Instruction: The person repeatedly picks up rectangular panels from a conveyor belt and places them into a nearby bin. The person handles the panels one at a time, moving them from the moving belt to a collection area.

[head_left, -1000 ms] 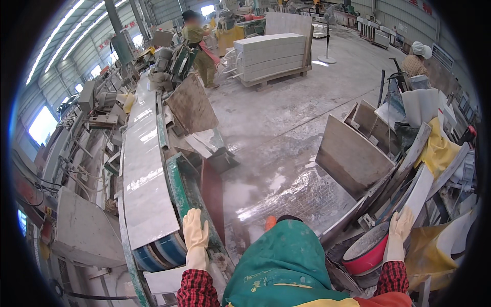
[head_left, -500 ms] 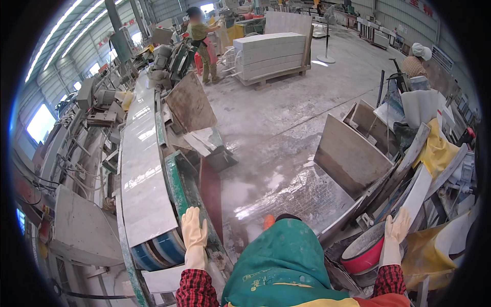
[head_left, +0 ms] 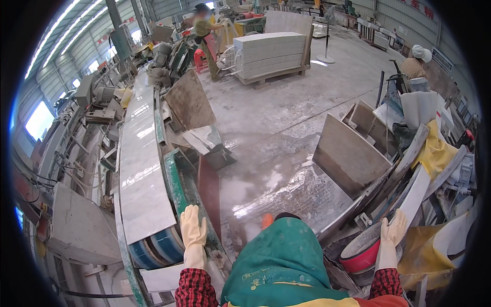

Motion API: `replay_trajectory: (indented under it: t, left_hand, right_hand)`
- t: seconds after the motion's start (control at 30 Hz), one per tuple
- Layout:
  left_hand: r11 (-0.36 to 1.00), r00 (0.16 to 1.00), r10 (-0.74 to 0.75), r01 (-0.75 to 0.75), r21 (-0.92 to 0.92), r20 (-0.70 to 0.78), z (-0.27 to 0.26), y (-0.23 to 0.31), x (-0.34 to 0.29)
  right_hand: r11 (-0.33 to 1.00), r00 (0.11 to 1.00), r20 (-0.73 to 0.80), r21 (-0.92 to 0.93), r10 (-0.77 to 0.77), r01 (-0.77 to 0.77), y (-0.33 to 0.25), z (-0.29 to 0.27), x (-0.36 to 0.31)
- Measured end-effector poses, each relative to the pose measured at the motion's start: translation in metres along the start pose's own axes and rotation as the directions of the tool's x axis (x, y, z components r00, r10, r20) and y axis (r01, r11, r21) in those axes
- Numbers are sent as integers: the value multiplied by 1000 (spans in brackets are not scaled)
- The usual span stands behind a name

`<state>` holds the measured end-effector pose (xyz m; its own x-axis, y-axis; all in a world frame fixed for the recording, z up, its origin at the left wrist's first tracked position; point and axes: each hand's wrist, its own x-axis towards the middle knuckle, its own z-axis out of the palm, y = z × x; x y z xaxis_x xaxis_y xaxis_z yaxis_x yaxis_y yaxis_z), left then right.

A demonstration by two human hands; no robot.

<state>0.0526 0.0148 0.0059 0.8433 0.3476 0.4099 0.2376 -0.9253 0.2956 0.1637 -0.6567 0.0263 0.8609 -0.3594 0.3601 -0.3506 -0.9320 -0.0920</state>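
My left hand (head_left: 193,230), in a cream rubber glove, lies with its fingers stretched out on the green metal frame (head_left: 176,179) of a conveyor. Left of it, a long glossy white stone slab (head_left: 140,169) runs along that conveyor, its near end above a blue roller (head_left: 166,248). My right hand (head_left: 393,233), gloved alike, is open beside a round pink-red roller or belt end (head_left: 360,261). Its fingers reach toward the near end of a pale rail (head_left: 417,192); whether they touch it I cannot tell. Both hands hold nothing.
Brown and grey stone panels (head_left: 350,156) lean by the right-hand machine, with yellow cloth (head_left: 437,148) beyond. Broken stone pieces (head_left: 207,140) stand right of the conveyor. Farther off, a co-worker (head_left: 207,41) stands near stacked white slabs (head_left: 271,53) on a pallet. Another person (head_left: 417,61) is at the right.
The far co-worker has stepped a little to the right, and more of a red stool shows behind. My right hand has shifted slightly left; my left hand stays on the frame.
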Motion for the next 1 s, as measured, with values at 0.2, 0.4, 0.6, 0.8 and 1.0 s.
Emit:
replay_trajectory:
  t: [0.2,0.4,0.6,0.8,1.0]
  left_hand:
    - [1000,1000,-1,1,0,0,-1,1,1]
    - [1000,1000,3,-3,6,-24,1,-1,0]
    - [1000,1000,-10,10,-8,-18,-3,3,1]
    - [1000,1000,-13,13,-12,-22,-3,0,0]
    - [999,999,-22,21,-31,-36,-1,-1,0]
  right_hand:
    - [1000,1000,-2,10,-3,3,-7,-6,-6]
    - [1000,1000,21,14,7,-7,-17,-14,-12]
    - [1000,1000,-1,3,2,-2,-16,-13,-21]
    - [1000,1000,16,0,-12,12,-22,-17,-27]
    - [999,999,24,-14,-29,29,-25,-20,-34]
